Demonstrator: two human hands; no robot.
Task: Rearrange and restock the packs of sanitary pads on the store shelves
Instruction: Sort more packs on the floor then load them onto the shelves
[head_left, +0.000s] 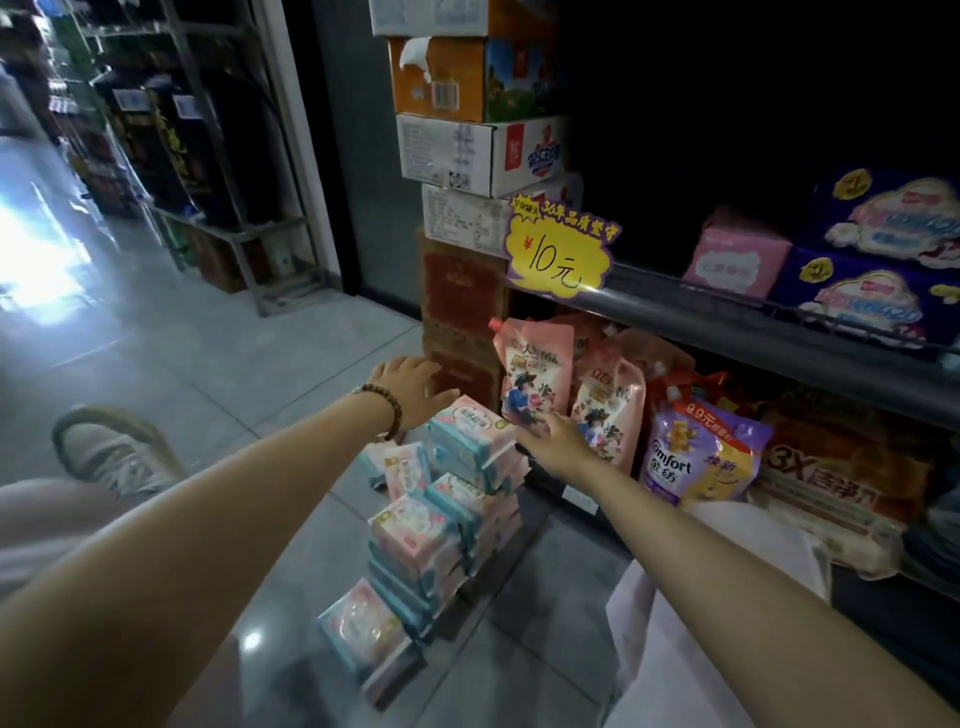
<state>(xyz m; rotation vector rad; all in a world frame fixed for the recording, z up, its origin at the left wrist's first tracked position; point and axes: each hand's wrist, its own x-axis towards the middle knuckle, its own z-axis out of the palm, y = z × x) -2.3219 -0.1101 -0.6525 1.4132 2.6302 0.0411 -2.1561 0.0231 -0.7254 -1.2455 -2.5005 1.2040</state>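
A person crouched on a shop floor reaches both arms to a stack of pad packs (431, 525) on the tiles. The left hand (408, 382), a bead bracelet (387, 410) at its wrist, hovers just beyond the stack's top pack (467, 431), fingers spread and holding nothing. The right hand (553, 441) touches that pack's right edge; in the dim light it is unclear whether the fingers grip it. Right of the stack stand pink pouches (535, 374) on the bottom shelf; above the stack hangs a yellow price tag (561, 249).
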